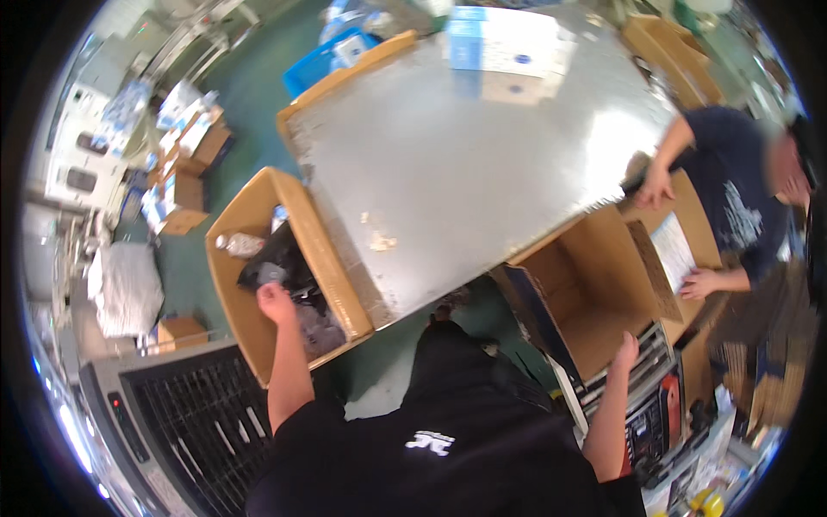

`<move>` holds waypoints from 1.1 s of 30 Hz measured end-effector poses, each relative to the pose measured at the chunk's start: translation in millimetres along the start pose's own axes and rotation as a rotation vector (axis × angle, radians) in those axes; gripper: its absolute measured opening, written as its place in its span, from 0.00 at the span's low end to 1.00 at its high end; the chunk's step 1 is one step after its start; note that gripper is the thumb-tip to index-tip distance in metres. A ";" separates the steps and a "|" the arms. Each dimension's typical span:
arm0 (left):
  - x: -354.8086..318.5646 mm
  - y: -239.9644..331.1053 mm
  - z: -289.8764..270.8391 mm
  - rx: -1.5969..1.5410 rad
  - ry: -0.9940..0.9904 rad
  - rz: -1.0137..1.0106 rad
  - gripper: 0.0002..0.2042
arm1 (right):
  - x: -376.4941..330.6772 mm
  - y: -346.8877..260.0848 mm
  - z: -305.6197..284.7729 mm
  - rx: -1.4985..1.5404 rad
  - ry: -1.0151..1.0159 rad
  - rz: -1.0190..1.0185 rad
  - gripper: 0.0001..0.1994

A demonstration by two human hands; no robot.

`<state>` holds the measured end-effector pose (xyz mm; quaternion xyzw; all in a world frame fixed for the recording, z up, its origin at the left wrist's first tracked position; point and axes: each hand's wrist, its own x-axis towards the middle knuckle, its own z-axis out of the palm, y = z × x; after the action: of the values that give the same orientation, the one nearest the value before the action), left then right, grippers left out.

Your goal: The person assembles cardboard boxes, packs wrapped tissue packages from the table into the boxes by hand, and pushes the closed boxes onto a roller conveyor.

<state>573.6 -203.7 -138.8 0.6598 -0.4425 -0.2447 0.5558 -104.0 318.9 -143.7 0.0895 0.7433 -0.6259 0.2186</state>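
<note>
My left hand [276,303] reaches into a cardboard box [319,244] at the left, its fingers closed at a small greyish, see-through piece [271,273] whose kind I cannot make out. Black plastic bags [291,252] and a clear plastic bottle [241,245] lie in the same box. Over at the right, my right hand [627,351] hangs by the near edge of an open cardboard box [594,297]. Its fingers look loosely curled and apart, and nothing shows in them. The inner walls and bottom of that box are visible.
A shiny metal table [448,181] stands ahead, with a white and blue carton [504,41] at its far side. At the right a co-worker [732,189] handles cardboard with both hands. A grey slatted machine [194,422] stands at lower left, and a blue bin [327,62] beyond the table.
</note>
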 end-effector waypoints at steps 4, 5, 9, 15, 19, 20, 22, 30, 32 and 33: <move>-92.4 144.0 84.0 -0.205 -0.327 0.003 0.04 | 2.1 12.7 13.3 -0.156 0.075 -0.061 0.18; -132.6 179.4 107.2 -0.179 -0.461 0.071 0.04 | -7.6 0.3 25.6 -0.229 0.070 -0.015 0.18; -308.7 276.9 194.0 0.123 -1.442 0.245 0.15 | -17.3 -27.4 13.6 -0.265 0.052 0.091 0.20; -338.6 292.4 309.5 0.229 -1.841 0.707 0.34 | -58.9 -34.5 -10.9 -0.134 0.152 -0.147 0.31; -237.4 241.7 440.2 0.274 -1.296 1.043 0.34 | -93.0 -44.3 -2.4 -0.304 0.407 -0.335 0.29; -207.4 248.3 473.4 0.312 -1.151 1.061 0.35 | -104.9 -57.7 5.4 -0.337 0.462 -0.358 0.28; -147.0 268.2 533.5 0.410 -0.935 1.056 0.38 | -109.9 -63.3 14.0 -0.526 0.539 -0.376 0.26; -42.7 295.6 653.2 0.692 -0.939 0.634 0.47 | -45.0 -162.7 204.0 -0.415 0.271 -0.628 0.17; -29.3 278.1 653.9 0.711 -1.101 0.811 0.47 | -23.1 -200.0 264.4 -0.445 0.018 -0.670 0.17; -35.6 273.0 649.5 0.708 -1.105 0.805 0.47 | -5.0 -208.6 290.3 -0.510 -0.043 -0.789 0.17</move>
<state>-58.1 -506.4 -55.8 0.3685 -0.9138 -0.1616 0.0559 -122.6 -3.7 9.3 -0.2693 0.8459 -0.4604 -0.0055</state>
